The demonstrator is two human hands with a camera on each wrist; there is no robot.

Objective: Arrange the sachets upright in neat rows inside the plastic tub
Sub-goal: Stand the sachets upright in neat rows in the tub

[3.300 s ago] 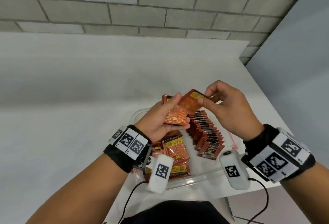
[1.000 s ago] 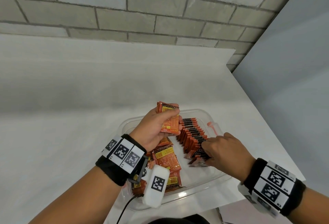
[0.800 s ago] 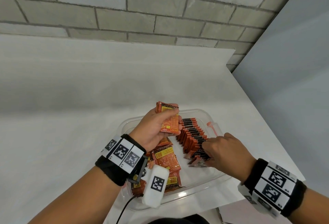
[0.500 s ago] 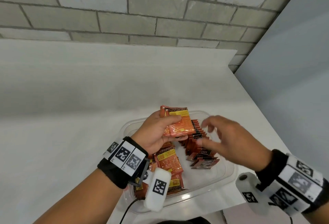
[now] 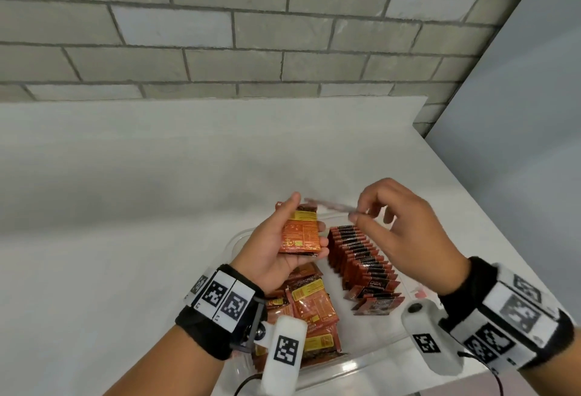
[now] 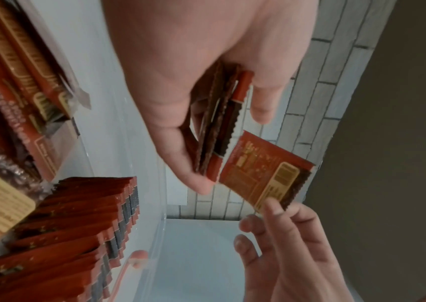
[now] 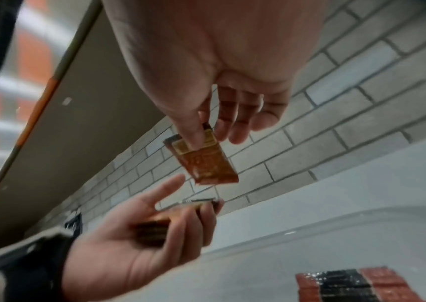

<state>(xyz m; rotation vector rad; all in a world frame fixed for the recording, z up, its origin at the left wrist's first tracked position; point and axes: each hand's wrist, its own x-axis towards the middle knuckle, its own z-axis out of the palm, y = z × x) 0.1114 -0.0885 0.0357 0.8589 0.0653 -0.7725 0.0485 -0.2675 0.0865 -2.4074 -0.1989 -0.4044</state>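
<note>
Right hand peeling one sachet off the left hand's stack, above the tub.

Left hand (image 5: 276,251) grips a small stack of sachets (image 5: 300,236) over the plastic tub (image 5: 371,361) on the white surface (image 5: 132,207); loose sachets (image 5: 311,304) lie flat under it, and the upright row (image 5: 361,257) stands to the right. Right hand (image 5: 399,232) pinches a single sachet (image 7: 203,161) by its top edge between thumb and fingertips (image 7: 194,134). Sachets look light, thin, floppy and slick, so pinch near a crimped edge. Half a second ago the right hand was empty and reaching for the stack; a second ago it was down at the near end of the row.
</note>
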